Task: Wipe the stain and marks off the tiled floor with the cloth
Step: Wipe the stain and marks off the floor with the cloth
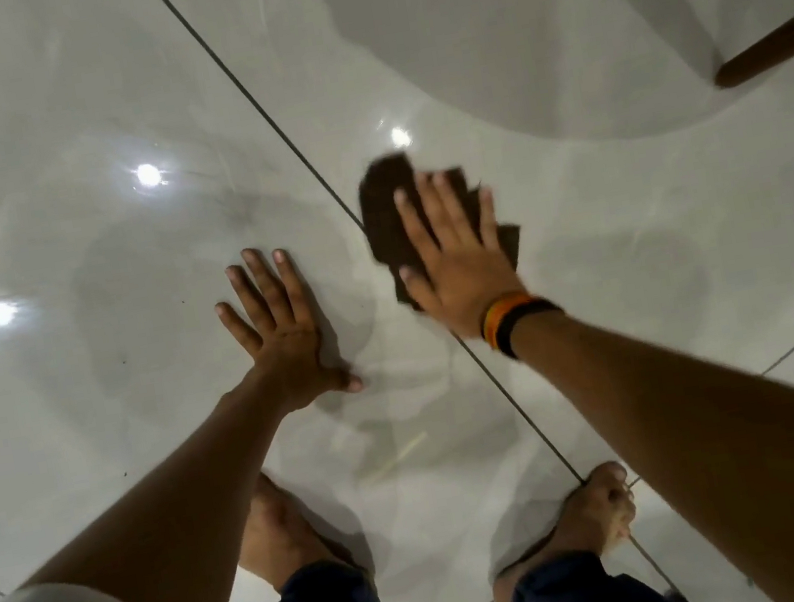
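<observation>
So we're crouching on the tiled floor [44, 122], and everything here is easiest to place off the dark grout line [248, 95] running diagonally through the middle. Our right hand [456, 260] is lying flat and spread wide on top of the brown cloth [381, 199], just on the far-right side of that line, pressing it down rather than gripping it. The cloth is looking blurry, so we're guessing it's mid-swipe. Our left hand [280, 329] is resting on the other side of the line, fingers splayed, palm on the tile, holding nothing, probably just bracing us.

Step-wise we're thinking this is the scrubbing itself. There's a faint dark smudge [240, 211] left of the grout line, up past our left fingertips, plus a few tiny specks [123, 362] further left. A pale streak [403, 450] is sitting near our feet [599, 508] too. Next move is probably dragging the cloth across the line onto that smudge, with firm, flat pressure. Can't tell if the cloth is damp.
</observation>
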Demonstrator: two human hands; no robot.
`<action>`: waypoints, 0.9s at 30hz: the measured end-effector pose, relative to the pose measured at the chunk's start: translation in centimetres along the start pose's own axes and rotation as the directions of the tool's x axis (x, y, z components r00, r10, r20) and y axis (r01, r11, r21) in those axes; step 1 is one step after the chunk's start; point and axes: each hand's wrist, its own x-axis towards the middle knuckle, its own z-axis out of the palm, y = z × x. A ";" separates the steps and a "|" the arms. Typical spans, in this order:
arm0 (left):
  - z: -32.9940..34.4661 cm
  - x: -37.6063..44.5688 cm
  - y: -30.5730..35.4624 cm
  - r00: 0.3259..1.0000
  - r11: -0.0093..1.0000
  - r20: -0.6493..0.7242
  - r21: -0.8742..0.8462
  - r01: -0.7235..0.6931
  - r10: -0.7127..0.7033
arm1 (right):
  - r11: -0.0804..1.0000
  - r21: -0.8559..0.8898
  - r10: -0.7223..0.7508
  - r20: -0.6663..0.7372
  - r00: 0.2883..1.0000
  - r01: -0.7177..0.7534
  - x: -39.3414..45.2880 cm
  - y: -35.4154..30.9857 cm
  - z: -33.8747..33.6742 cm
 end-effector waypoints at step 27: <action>-0.2 0.0 -0.4 1.000 1.000 0.011 -0.003 -0.018 0.018 | 0.987 0.056 -0.150 -0.012 0.989 0.151 4.6 -6.7 -0.1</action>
